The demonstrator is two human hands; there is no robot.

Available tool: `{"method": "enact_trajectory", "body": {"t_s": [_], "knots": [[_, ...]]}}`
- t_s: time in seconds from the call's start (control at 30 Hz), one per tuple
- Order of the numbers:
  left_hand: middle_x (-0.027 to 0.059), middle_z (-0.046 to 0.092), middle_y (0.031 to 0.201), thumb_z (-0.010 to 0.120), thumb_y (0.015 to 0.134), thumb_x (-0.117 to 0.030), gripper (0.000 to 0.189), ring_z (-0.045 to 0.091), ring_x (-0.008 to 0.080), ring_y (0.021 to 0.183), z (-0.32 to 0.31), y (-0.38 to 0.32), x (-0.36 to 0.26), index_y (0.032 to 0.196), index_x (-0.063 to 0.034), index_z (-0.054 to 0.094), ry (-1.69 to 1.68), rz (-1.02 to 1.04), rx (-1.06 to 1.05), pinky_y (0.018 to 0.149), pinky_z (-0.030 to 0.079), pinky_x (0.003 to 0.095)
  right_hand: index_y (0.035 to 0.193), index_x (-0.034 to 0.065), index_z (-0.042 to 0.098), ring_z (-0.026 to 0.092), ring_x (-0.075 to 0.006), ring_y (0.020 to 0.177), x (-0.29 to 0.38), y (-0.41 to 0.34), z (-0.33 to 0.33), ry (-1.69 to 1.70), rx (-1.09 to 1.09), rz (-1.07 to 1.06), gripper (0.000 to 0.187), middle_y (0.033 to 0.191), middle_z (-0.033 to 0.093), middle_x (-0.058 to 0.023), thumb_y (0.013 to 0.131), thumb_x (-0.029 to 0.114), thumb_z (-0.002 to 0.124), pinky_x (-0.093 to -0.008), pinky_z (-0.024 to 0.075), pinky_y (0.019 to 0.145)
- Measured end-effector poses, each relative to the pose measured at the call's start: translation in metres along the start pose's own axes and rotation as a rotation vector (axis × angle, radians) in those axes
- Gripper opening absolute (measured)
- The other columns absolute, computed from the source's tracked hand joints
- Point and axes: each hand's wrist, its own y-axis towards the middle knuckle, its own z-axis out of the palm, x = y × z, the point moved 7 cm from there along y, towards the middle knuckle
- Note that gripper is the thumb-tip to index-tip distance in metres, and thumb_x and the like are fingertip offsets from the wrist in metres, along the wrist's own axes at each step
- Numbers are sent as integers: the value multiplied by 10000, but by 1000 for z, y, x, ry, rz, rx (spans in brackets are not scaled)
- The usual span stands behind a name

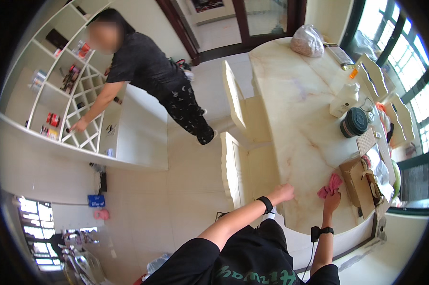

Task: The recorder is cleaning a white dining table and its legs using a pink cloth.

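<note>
In my right hand (332,202) is a crumpled pink cloth (331,184), pressed against the marble-patterned table (300,142) beside an open cardboard box (352,178). My left hand (284,192) rests at the table's near left edge, its fingers curled and nothing visible in them. Both my wrists wear black bands. The box holds a clear plastic bag and other items that I cannot make out.
Farther along the table stand a dark lidded canister (354,122), a white bottle (344,100) and a filled plastic bag (307,41). Cream chairs (232,167) line its left side. Across the floor, another person (146,67) reaches into a white shelf unit (50,92).
</note>
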Motion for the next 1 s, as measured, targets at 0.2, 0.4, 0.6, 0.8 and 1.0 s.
{"method": "enact_trajectory", "body": {"t_s": [0.2, 0.4, 0.6, 0.8, 1.0], "knots": [[228, 656, 906, 566, 783, -182, 236, 645, 397, 833, 23, 17, 9, 848, 16, 676, -10, 119, 14, 690, 524, 473, 1021, -3, 575, 568, -417, 836, 72, -111, 8, 85, 130, -231, 230, 985, 553, -218, 807, 69, 532, -478, 466, 725], [243, 626, 810, 545, 776, -128, 187, 621, 436, 738, 30, 17, 27, 821, 24, 644, -24, 107, -169, 631, 497, 509, 1154, 90, 571, 593, -322, 740, 88, -84, -2, -131, 253, -577, 368, 822, 569, -125, 787, 64, 547, -445, 478, 580], [211, 646, 776, 569, 763, -125, 162, 647, 384, 725, 55, 30, 49, 800, 3, 661, -138, -41, -221, 595, 512, 472, 1088, 25, 599, 579, -383, 916, 39, 16, 25, -40, 87, -159, 306, 1002, 571, -189, 793, 98, 567, -461, 479, 747], [215, 662, 804, 610, 742, -124, 148, 663, 353, 786, 37, 15, 53, 798, -11, 688, -380, -176, -66, 661, 521, 450, 1146, -38, 568, 581, -396, 954, 129, -34, 42, 115, 165, -478, 386, 1116, 578, -210, 769, 47, 586, -444, 483, 787], [243, 647, 830, 613, 766, -139, 168, 647, 390, 799, 42, 19, 65, 797, 14, 675, -199, -40, -82, 662, 508, 460, 1096, 52, 599, 586, -281, 768, 160, -44, 31, 82, 410, -1051, 414, 888, 577, -98, 690, 96, 668, -395, 483, 611]]}}
